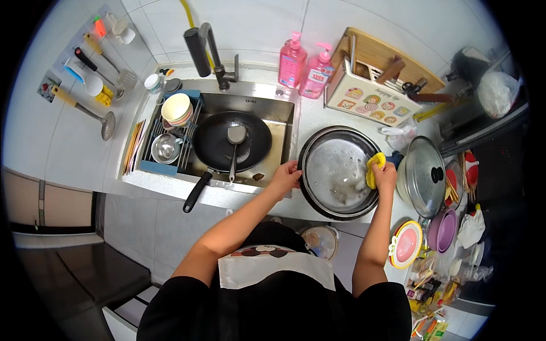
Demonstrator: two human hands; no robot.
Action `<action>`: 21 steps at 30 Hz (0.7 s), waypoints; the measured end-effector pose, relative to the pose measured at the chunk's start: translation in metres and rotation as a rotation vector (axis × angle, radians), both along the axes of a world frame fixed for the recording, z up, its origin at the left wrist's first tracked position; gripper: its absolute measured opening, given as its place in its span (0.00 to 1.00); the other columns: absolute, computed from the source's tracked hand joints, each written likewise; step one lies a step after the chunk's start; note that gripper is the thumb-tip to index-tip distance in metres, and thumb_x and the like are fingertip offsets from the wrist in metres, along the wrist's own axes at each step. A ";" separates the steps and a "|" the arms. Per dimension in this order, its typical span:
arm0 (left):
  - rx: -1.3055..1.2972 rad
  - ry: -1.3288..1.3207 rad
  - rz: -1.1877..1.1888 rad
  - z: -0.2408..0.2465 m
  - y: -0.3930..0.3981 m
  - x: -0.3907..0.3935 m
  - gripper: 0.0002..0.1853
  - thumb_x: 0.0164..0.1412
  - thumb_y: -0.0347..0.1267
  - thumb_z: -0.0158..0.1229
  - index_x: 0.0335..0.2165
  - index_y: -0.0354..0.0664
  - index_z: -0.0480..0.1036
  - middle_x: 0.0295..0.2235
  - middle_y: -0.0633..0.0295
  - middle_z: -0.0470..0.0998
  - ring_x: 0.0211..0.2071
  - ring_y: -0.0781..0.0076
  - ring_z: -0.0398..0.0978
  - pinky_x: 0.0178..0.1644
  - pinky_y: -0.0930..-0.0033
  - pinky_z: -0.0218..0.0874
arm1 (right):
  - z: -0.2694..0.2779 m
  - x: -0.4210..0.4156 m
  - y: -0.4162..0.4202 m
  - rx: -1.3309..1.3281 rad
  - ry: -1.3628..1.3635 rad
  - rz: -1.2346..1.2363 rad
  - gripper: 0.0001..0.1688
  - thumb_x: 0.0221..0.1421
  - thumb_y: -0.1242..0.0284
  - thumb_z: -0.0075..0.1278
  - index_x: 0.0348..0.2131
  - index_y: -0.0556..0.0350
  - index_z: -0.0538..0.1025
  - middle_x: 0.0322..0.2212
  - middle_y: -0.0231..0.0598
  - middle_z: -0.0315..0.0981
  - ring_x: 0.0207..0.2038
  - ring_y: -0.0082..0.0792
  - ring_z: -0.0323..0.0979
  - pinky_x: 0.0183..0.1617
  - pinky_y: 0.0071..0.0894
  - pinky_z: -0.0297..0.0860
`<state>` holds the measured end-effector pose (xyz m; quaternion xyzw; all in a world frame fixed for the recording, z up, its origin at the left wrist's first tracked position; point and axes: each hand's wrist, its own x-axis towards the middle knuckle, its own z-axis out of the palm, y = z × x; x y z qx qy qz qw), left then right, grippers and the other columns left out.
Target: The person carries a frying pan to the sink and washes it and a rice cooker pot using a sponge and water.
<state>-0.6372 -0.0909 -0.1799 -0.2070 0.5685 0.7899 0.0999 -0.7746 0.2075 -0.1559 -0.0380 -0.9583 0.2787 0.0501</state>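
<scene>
A large round dark-rimmed pan (326, 174) lies on the counter, with suds and a little cloudy liquid on its grey inner surface. My left hand (285, 180) grips its left rim between thumb and fingers. In my right hand (386, 174) is a yellow cleaning cloth (372, 177), pressed at the pan's right inner edge. To the left, a black frying pan (213, 136) rests across the stainless steel sink (279, 136), its handle jutting over the front edge. A metal spatula (236, 135) lies inside the frying pan.
A dish rack (158, 167) holding bowls (176, 106) spans the sink's left side below the faucet (222, 76). Two pink pump bottles (292, 64) and a knife holder (367, 98) stand behind. At right are a glass-lidded pot (422, 179) and colored basins (405, 245).
</scene>
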 end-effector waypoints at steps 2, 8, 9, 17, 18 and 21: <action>0.009 0.022 0.021 -0.002 -0.013 0.003 0.17 0.60 0.26 0.50 0.48 0.40 0.67 0.28 0.69 0.73 0.25 0.82 0.70 0.29 0.75 0.69 | 0.015 0.001 -0.016 0.023 -0.043 0.010 0.21 0.41 0.58 0.57 0.29 0.57 0.78 0.30 0.49 0.74 0.34 0.48 0.73 0.38 0.42 0.67; 0.039 0.013 0.126 -0.013 -0.049 0.023 0.18 0.60 0.26 0.49 0.50 0.39 0.66 0.31 0.69 0.73 0.28 0.82 0.72 0.29 0.76 0.68 | 0.042 0.008 -0.064 -0.025 -0.062 0.135 0.18 0.42 0.60 0.57 0.28 0.57 0.79 0.25 0.50 0.74 0.30 0.47 0.74 0.34 0.41 0.67; -0.007 0.015 0.152 -0.015 -0.057 0.024 0.18 0.60 0.26 0.49 0.50 0.39 0.66 0.31 0.69 0.73 0.28 0.82 0.72 0.29 0.76 0.68 | 0.043 0.007 -0.073 -0.031 -0.050 0.158 0.18 0.42 0.60 0.57 0.28 0.57 0.79 0.26 0.51 0.74 0.30 0.48 0.74 0.34 0.41 0.67; 0.051 -0.085 0.357 -0.033 -0.114 0.043 0.20 0.62 0.30 0.47 0.52 0.38 0.63 0.28 0.69 0.70 0.22 0.82 0.66 0.22 0.78 0.62 | 0.058 0.004 -0.165 0.010 -0.008 0.319 0.17 0.42 0.63 0.57 0.28 0.59 0.79 0.26 0.53 0.73 0.29 0.48 0.74 0.34 0.41 0.68; 0.036 -0.105 0.386 -0.033 -0.118 0.046 0.22 0.61 0.30 0.47 0.54 0.38 0.61 0.27 0.68 0.70 0.21 0.81 0.66 0.21 0.77 0.61 | 0.062 0.007 -0.176 0.006 -0.019 0.332 0.16 0.42 0.64 0.57 0.28 0.59 0.79 0.25 0.53 0.74 0.28 0.47 0.74 0.34 0.41 0.68; -0.021 -0.142 0.401 -0.046 -0.133 0.049 0.23 0.60 0.29 0.47 0.54 0.40 0.61 0.27 0.66 0.70 0.22 0.80 0.66 0.21 0.76 0.60 | 0.071 0.013 -0.203 -0.022 -0.031 0.365 0.15 0.42 0.66 0.57 0.27 0.61 0.79 0.22 0.52 0.75 0.26 0.45 0.75 0.33 0.39 0.69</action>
